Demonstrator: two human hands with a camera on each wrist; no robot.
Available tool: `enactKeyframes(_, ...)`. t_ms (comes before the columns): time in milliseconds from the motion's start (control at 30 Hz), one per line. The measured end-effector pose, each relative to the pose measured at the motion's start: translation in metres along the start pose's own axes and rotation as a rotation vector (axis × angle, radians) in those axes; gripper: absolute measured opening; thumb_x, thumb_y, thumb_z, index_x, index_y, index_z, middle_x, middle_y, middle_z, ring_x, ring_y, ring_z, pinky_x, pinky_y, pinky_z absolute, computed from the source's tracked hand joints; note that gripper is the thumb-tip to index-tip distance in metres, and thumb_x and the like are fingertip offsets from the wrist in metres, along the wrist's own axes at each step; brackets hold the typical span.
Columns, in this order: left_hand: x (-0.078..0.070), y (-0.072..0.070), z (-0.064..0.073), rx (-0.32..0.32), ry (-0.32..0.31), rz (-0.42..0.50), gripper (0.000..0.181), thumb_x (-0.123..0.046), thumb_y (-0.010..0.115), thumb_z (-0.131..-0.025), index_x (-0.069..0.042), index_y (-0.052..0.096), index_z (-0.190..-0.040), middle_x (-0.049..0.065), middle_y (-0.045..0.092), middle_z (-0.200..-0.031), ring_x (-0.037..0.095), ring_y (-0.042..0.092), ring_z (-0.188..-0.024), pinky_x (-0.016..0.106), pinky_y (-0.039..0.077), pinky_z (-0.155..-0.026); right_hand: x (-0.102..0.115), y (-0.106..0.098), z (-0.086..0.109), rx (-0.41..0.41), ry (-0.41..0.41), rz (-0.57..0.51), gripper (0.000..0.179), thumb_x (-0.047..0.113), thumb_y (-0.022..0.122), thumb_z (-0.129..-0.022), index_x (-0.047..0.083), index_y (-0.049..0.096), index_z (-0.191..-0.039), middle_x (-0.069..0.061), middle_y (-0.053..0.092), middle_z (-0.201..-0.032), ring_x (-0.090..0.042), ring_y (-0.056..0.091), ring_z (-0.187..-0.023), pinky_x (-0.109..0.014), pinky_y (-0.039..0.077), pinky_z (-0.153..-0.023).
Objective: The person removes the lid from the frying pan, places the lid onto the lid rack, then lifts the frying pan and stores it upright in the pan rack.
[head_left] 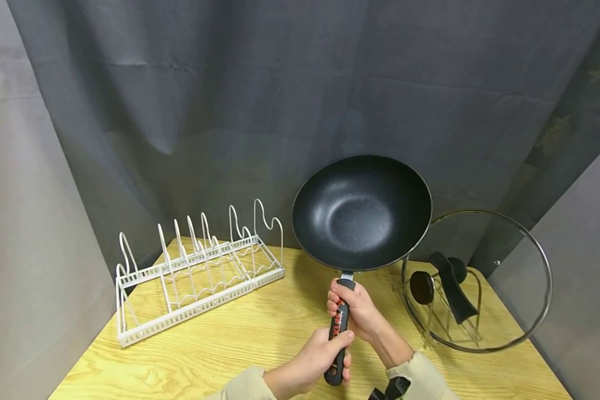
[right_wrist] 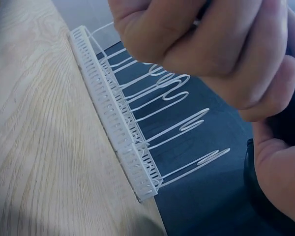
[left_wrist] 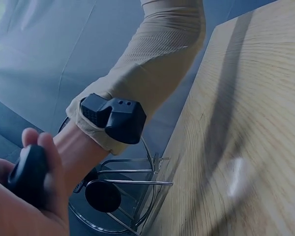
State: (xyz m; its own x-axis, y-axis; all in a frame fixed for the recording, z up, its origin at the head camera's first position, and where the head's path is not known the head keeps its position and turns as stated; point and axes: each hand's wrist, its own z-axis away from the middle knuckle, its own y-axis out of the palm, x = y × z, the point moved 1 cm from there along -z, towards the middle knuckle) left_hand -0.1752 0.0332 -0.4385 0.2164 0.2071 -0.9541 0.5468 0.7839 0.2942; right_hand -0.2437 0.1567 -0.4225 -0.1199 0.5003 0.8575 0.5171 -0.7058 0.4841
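A black deep frying pan [head_left: 364, 214] is held up above the table, its dark inside facing me. Both hands are on its black handle [head_left: 340, 322]. My right hand [head_left: 362, 311] grips the upper part, close to the pan. Lower down, my left hand [head_left: 312, 358] holds the handle near its end, thumb across the front. In the left wrist view, the handle end [left_wrist: 30, 172] shows within the left hand [left_wrist: 27, 196]. The right wrist view has the right hand's curled fingers [right_wrist: 221, 49] up close, with the pan's rim partly seen below.
A white wire pan rack [head_left: 200, 300] with upright dividers stands at the left of the wooden table [head_left: 220, 355]. At right, a glass lid [head_left: 510, 278] with a metal rim leans in a small wire stand [head_left: 472, 333]. A dark curtain [head_left: 300, 100] hangs behind.
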Motion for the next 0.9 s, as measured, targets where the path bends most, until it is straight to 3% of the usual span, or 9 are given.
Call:
enactKeyframes(267, 0.003, 0.005, -0.003, -0.101, -0.022, -0.032, 0.018, -0.019, 0.056, -0.091, -0.003, 0.053, -0.084, -0.001, 0.052, -0.056, 0.008, 0.052, -0.042, 0.024, 0.047, -0.044, 0.000, -0.003, 0.000, -0.021, -0.026, 0.117, 0.014, 0.007, 0.037, -0.102, 0.007, 0.043, -0.089, 0.004, 0.048, -0.068, -0.007, 0.051, -0.057, -0.022, 0.046, -0.057)
enactKeyframes(400, 0.007, 0.009, -0.005, -0.165, -0.074, -0.021, 0.014, -0.015, 0.061, -0.085, -0.008, 0.052, -0.078, -0.002, 0.047, -0.053, 0.006, 0.046, -0.039, 0.022, 0.044, -0.042, 0.000, -0.004, 0.000, -0.034, -0.030, 0.177, 0.013, 0.006, 0.039, -0.102, 0.006, 0.044, -0.090, 0.003, 0.048, -0.068, -0.008, 0.052, -0.057, -0.023, 0.047, -0.056)
enactKeyframes(533, 0.013, 0.012, -0.009, -0.221, -0.110, -0.031, 0.021, -0.014, 0.065, -0.082, -0.014, 0.049, -0.067, -0.005, 0.042, -0.048, 0.004, 0.041, -0.036, 0.020, 0.041, -0.038, 0.000, -0.002, 0.000, -0.056, -0.029, 0.238, 0.011, 0.007, 0.041, -0.101, 0.004, 0.043, -0.091, 0.002, 0.047, -0.068, -0.009, 0.052, -0.057, -0.023, 0.048, -0.056)
enactKeyframes(733, 0.018, 0.015, -0.015, -0.288, -0.086, -0.023, 0.027, -0.014, 0.063, -0.079, -0.017, 0.043, -0.062, -0.006, 0.036, -0.043, 0.004, 0.035, -0.032, 0.020, 0.037, -0.033, 0.005, 0.003, -0.002, -0.104, -0.006, 0.365, 0.013, 0.007, 0.044, -0.099, 0.001, 0.043, -0.087, -0.001, 0.048, -0.067, -0.010, 0.054, -0.057, -0.024, 0.051, -0.056)
enactKeyframes(900, 0.018, 0.015, -0.018, -0.303, -0.066, 0.041, 0.023, -0.014, 0.062, -0.078, -0.015, 0.044, -0.063, -0.007, 0.035, -0.042, 0.003, 0.033, -0.031, 0.020, 0.035, -0.030, 0.012, 0.007, -0.005, -0.141, 0.049, 0.479, 0.016, 0.008, 0.046, -0.098, -0.002, 0.045, -0.087, -0.004, 0.051, -0.067, -0.011, 0.056, -0.058, -0.027, 0.052, -0.057)
